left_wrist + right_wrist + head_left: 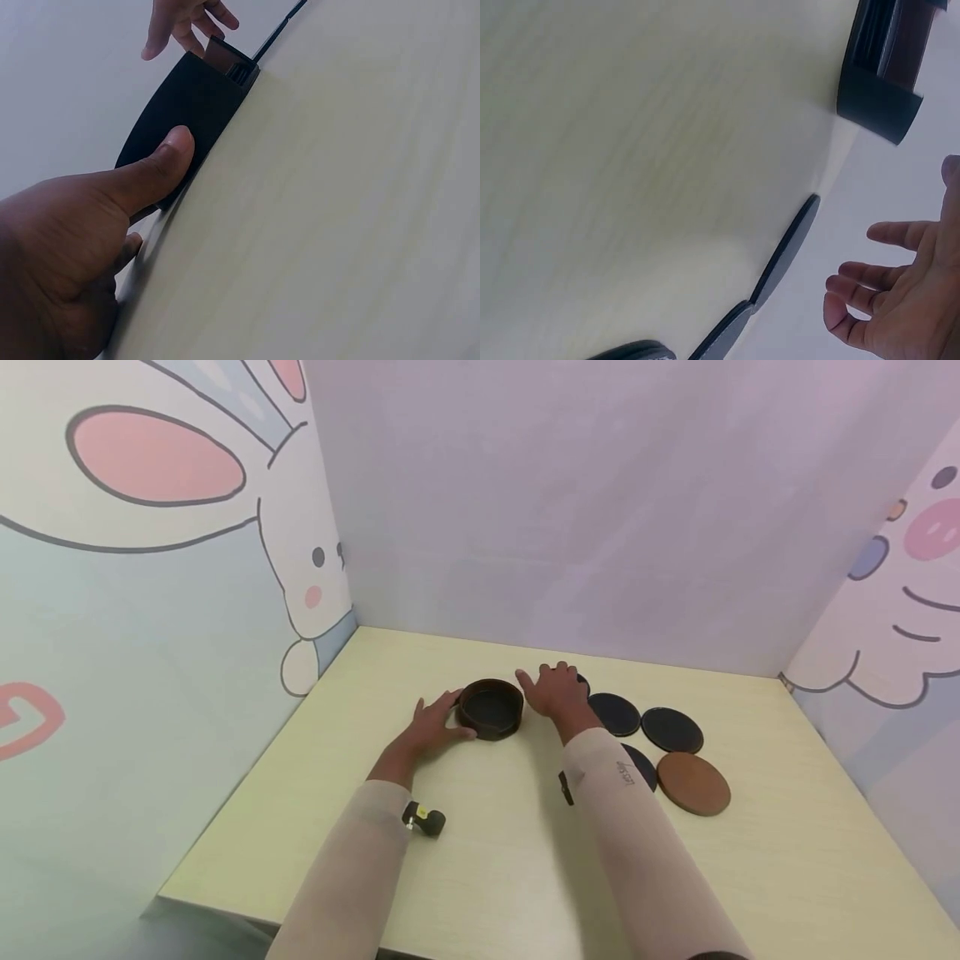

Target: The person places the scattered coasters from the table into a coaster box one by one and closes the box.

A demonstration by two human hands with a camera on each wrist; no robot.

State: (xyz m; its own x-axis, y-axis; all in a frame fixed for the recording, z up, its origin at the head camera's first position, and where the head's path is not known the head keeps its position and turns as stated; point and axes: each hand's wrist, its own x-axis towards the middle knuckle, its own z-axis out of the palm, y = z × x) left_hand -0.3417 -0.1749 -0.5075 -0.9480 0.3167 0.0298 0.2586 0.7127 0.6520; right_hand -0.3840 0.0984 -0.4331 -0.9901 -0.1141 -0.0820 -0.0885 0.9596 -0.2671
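Observation:
A round dark coaster holder (489,733) with a brown inner wall stands at the middle of the table. My left hand (429,731) grips its left side, the thumb (178,146) pressed against the black outer wall. Dark layered edges show through the holder's notch in both wrist views. To the right of the holder my right hand (557,692) hovers with loosely bent fingers and holds nothing. It partly hides a black coaster (583,683) in the head view. In the right wrist view the hand is apart from both the holder (877,105) and the nearest coaster (786,251).
On the right lie more black coasters (615,714), (672,730) and a brown coaster (693,783). Another black coaster (641,767) is partly covered by the right forearm. Cartoon-printed fabric walls (555,527) enclose the back and sides of the pale table (480,860).

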